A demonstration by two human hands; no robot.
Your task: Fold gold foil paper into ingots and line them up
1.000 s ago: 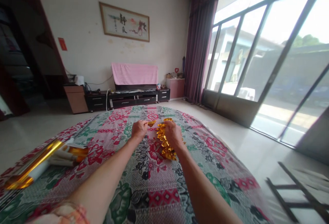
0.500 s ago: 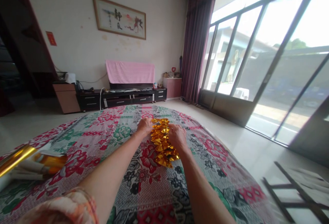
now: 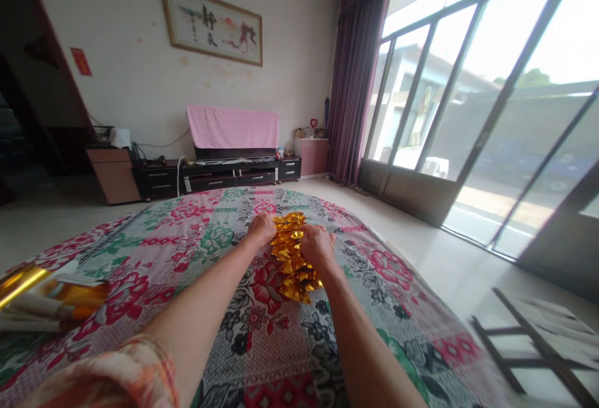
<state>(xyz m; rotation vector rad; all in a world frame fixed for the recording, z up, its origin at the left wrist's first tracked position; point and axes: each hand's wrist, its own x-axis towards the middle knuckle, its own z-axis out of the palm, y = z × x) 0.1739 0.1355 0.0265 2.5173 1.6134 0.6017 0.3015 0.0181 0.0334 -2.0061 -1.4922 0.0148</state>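
A string of folded, shiny gold foil pieces lies lengthwise on the flowered tablecloth in front of me. At its far left edge is my left hand, fingers closed on the foil. My right hand is curled against the right side of the foil, a bit nearer to me. Its fingertips are mostly hidden behind the hand, but they look pinched on the foil. The near end of the gold foil rests free on the cloth.
On the table's left lie a gold foil roll and pale rolls or sheets beside it. A wooden chair or stool stands at the lower right. Beyond the table are a low black TV cabinet and a pink cloth.
The whole view has shifted slightly, so the room sits a little further left and up. Both hands stay at the gold foil, with hardly any movement against it.
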